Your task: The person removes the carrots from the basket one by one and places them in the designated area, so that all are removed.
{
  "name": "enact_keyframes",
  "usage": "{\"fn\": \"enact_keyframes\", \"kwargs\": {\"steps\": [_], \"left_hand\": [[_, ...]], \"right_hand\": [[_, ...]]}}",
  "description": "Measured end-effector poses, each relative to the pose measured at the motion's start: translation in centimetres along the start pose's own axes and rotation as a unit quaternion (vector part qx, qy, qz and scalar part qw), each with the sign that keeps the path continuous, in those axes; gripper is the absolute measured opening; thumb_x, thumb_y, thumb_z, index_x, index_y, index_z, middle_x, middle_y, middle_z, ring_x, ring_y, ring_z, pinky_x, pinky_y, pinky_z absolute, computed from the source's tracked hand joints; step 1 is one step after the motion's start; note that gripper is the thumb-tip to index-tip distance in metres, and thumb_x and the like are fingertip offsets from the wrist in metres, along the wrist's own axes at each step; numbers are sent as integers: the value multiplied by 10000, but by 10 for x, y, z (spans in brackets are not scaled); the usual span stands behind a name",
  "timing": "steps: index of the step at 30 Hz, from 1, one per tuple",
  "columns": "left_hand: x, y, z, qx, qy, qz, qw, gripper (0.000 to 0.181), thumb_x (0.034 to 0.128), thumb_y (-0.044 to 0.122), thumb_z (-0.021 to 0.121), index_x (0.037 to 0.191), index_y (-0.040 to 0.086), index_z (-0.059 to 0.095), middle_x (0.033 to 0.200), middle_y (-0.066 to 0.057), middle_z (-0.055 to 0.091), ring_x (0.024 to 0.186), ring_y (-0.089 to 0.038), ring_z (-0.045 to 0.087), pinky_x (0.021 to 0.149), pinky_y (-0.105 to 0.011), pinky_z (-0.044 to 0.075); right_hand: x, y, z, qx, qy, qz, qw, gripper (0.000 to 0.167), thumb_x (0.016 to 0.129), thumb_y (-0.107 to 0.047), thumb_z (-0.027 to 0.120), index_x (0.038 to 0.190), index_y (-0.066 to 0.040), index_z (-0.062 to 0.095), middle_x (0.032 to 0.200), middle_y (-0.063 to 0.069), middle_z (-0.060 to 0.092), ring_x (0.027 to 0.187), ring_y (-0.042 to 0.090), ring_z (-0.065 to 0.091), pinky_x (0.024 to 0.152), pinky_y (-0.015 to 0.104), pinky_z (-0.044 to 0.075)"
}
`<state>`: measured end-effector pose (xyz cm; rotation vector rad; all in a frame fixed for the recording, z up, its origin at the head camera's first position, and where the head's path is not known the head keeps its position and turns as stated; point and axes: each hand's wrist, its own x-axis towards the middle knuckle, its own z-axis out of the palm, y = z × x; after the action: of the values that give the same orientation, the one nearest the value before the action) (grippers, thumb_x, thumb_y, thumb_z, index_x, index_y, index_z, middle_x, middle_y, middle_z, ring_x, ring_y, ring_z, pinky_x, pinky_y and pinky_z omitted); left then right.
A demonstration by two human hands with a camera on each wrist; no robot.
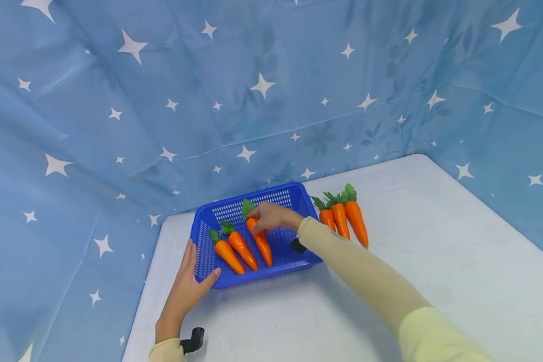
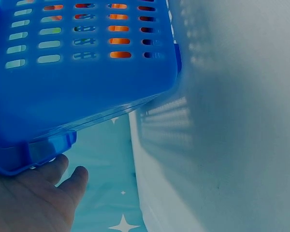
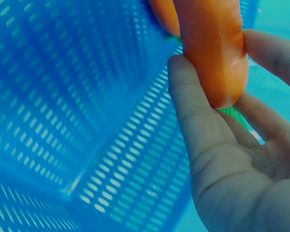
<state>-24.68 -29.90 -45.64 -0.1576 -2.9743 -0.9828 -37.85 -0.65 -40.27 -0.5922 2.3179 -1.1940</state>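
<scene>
A blue plastic basket [image 1: 268,275] with slotted walls stands on the white table. Inside it, toward the left, lie two orange carrots, one at the left [image 1: 229,255] and another [image 1: 243,250] beside it, both with green tops. My right hand [image 1: 272,217] reaches into the basket and pinches a third carrot [image 1: 263,250] near its leafy end. The right wrist view shows thumb and fingers on either side of this carrot [image 3: 217,53]. At the basket's left end, my left hand [image 1: 184,295] rests with fingers extended along the side and thumb by the front rim.
Right of the basket, three more carrots [image 1: 356,221] lie side by side on the table [image 1: 434,236], leaves pointing away. Blue star-patterned cloth [image 1: 262,115] hangs behind the table and along both sides. A black wrist mount [image 1: 192,341] sits on the left wrist.
</scene>
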Motion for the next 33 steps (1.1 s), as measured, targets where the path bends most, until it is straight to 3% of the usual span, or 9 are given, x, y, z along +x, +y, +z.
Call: {"fn": "enact_keyframes", "kwargs": {"steps": [9,26,33], "left_hand": [[-3,0,-3,48,-14,-5,10000,1086,1006,543,660,1709,11,26,1789,-173,-43,1610,-484,92,1220,-690,173],[-1,1,-2,-6,-55,2,10000,1103,1000,587,645,1713,29,16,1791,-161,-52,1610,-484,92,1208,-687,192],[-1,0,-2,-5,-39,32,10000,1109,997,600,644,1716,38,13,1791,-162,-48,1606,-491,106,1205,-692,199]], "right_hand": [[-15,-5,-19,550,98,10,9984,611,947,-40,776,1525,1,582,1370,151,657,1102,246,696,898,378,629],[-56,5,-69,1007,321,-52,9944,683,979,-87,753,1609,-57,490,1505,174,576,1127,269,724,952,411,611],[-77,14,-91,1092,545,-104,9925,704,988,-130,747,1627,-57,460,1556,193,527,1188,310,706,1050,516,550]]}}
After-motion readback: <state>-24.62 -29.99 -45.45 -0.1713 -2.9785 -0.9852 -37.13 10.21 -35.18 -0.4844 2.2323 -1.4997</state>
